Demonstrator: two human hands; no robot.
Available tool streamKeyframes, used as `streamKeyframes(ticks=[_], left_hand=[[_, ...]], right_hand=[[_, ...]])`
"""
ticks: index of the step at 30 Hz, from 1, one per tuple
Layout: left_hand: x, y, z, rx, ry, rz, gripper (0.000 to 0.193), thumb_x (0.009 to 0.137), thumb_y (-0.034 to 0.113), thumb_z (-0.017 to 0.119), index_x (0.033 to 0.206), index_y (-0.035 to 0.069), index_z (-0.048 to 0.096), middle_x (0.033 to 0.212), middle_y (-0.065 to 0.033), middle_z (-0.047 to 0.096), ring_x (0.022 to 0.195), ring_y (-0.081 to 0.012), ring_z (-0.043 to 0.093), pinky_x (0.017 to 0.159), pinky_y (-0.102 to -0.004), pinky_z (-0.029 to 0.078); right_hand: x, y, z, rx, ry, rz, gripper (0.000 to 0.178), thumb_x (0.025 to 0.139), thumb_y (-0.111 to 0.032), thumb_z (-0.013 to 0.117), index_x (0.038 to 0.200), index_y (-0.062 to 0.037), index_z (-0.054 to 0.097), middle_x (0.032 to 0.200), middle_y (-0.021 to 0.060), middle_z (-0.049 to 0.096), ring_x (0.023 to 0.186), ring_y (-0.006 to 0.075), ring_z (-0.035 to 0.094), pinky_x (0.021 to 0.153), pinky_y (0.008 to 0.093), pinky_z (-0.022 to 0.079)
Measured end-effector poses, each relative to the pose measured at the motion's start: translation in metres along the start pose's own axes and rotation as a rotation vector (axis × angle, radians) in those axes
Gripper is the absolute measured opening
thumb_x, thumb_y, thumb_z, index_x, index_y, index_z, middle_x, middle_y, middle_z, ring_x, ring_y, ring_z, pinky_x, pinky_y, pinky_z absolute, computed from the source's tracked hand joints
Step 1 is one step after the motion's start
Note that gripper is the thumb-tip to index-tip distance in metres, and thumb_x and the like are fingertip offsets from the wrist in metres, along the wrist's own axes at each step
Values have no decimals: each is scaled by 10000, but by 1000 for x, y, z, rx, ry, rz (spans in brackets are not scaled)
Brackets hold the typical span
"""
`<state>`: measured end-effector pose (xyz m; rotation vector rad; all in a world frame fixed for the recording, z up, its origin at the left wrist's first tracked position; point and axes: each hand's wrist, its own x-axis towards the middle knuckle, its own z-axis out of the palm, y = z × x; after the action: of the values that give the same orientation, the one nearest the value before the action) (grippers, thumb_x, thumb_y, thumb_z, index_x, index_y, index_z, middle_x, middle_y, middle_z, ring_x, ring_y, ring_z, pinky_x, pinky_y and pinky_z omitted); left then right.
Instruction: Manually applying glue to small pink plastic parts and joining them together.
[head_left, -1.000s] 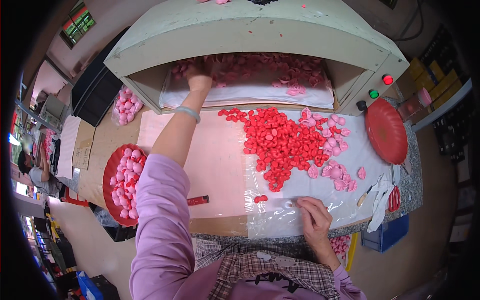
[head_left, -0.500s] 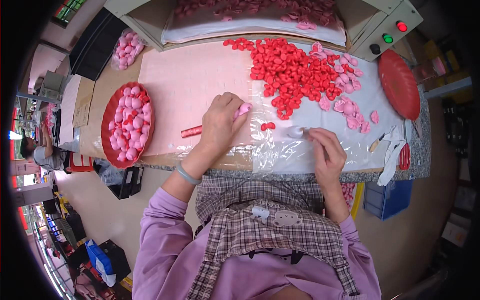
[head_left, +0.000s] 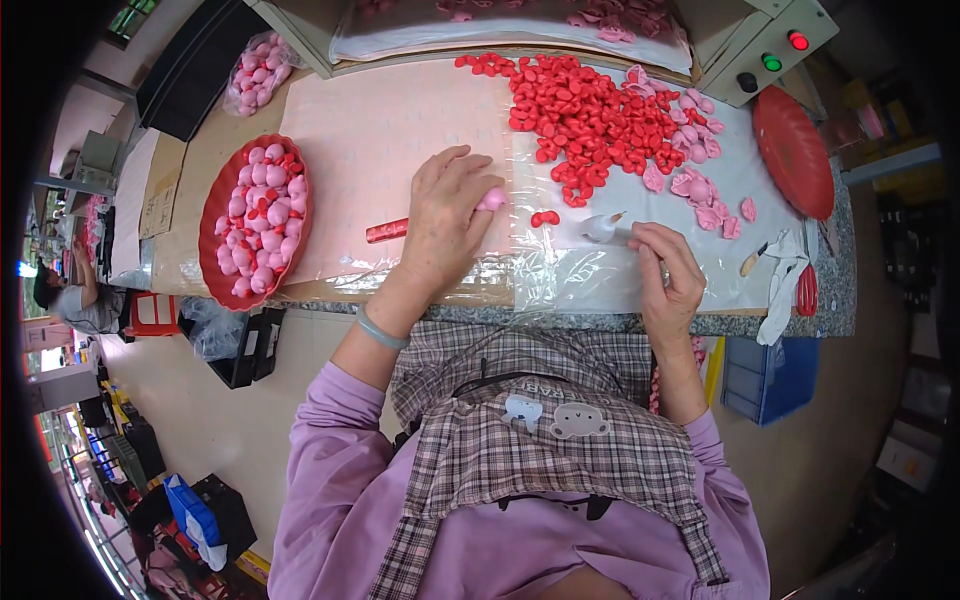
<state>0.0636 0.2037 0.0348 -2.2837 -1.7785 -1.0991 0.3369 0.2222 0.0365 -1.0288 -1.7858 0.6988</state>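
Observation:
My left hand is over the pink sheet, with a small pink ball between its thumb and fingertips. The hand hides part of the ball. A short shiny red tube lies just left of that wrist. My right hand has its fingers curled together at a small white bottle with a pointed tip, low over the white sheet. The exact contact is hard to see. Between the hands lies a small red bow-shaped piece. Farther back is a heap of similar red pieces.
Pink balls and red pieces fill a red scalloped tray at left. Pink petal-like pieces lie right of the heap, near an upright red tray. A white cloth hangs over the right edge. A box-shaped machine stands behind.
The view has shifted, so the table sits higher. My left fingers have lifted and spread somewhat around the pink ball. The bottle's tip has tilted upward beside my right fingers.

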Motion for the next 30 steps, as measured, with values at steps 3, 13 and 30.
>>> streamKeyframes(ticks=[3,13,30], left_hand=[[3,4,-12,-148,127,-109,279,722,-48,583,976,42,653,1059,-121,613,1051,-302,572,839,-373,484],[-38,51,-26,-1143,-66,-640,160,869,-49,494,956,-14,623,908,-64,656,800,-105,625,685,-219,503],[-73,44,-45,-1383,-88,-981,203,807,-63,489,972,30,564,863,-105,663,581,-59,501,471,-163,346]], right_hand=[[-3,-12,0,-86,-4,-123,204,846,85,554,1016,26,650,1014,145,641,808,188,651,715,269,508],[0,-46,66,-459,-285,-211,356,780,66,594,1123,-29,600,1191,152,576,751,275,671,594,352,544],[1,-47,71,-239,-457,-10,277,778,9,659,1050,-39,635,900,85,583,664,218,614,575,324,481]])
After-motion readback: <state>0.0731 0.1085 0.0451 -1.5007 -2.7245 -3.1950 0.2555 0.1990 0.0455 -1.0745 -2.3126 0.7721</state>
